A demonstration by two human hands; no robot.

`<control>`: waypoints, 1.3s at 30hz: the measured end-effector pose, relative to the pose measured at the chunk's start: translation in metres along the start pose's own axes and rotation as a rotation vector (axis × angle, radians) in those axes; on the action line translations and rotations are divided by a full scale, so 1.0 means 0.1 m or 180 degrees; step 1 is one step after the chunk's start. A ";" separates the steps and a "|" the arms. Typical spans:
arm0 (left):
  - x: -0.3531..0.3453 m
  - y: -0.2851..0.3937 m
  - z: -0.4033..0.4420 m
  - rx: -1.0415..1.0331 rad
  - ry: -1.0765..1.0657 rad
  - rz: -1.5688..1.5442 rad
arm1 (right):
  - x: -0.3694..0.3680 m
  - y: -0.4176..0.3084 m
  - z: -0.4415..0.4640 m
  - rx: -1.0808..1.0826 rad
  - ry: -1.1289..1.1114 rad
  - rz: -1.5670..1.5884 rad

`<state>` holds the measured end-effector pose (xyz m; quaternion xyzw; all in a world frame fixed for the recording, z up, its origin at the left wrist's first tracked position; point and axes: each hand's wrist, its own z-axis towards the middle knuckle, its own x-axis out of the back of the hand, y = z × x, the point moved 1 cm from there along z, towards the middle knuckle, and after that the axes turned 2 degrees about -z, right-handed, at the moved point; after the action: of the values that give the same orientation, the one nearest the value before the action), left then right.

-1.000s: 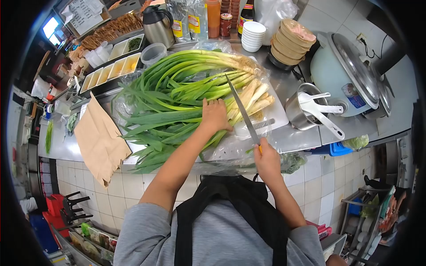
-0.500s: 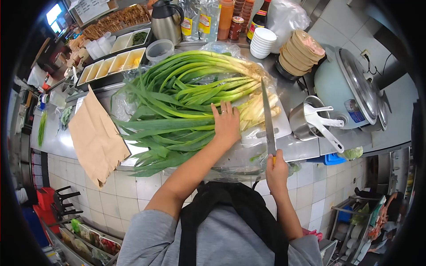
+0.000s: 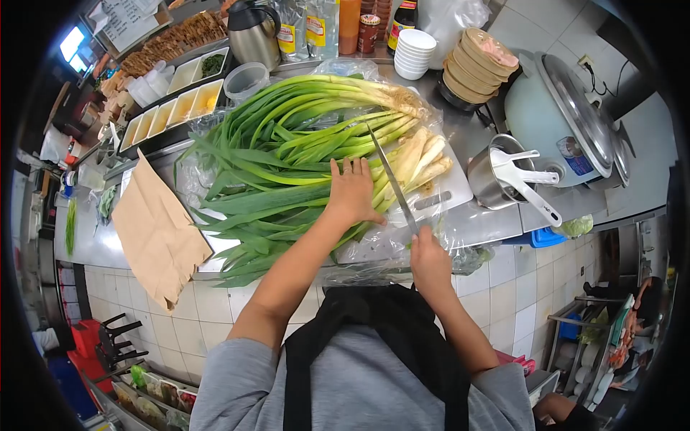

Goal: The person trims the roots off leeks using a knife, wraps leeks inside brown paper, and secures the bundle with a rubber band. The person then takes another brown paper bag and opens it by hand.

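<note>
Many leeks point(image 3: 302, 172) lie partly over a board point(image 3: 456, 183), leaves toward nine o'clock, white ends toward three. Left hand point(image 3: 352, 192) rests on the stalks, fingers spread. Right hand point(image 3: 431, 266), at four, has its fingers wrapped around a knife point(image 3: 392, 179), blade pointing toward eleven over the stalks. Outward: pot point(image 3: 496, 176) at three, bowls point(image 3: 415, 56) at one, tub point(image 3: 246, 81) at eleven, paper point(image 3: 158, 230) at eight.

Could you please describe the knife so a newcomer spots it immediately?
On the steel counter, find the big spread of green onions. Where their green turns pale, the knife slants across, its handle in the right hand. Its long, straight, grey blade sets it apart from the green and cream stalks around it.
</note>
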<state>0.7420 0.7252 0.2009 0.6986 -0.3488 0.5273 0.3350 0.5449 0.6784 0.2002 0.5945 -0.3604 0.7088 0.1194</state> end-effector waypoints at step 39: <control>-0.24 0.11 0.07 -0.0105 0.0695 -0.0363 | 0.11 -0.16 0.01 -0.0184 -0.0437 -0.0216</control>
<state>0.7319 0.7170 0.1771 0.6501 -0.2786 0.5745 0.4119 0.5523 0.6862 0.2159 0.6499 -0.3676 0.6512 0.1355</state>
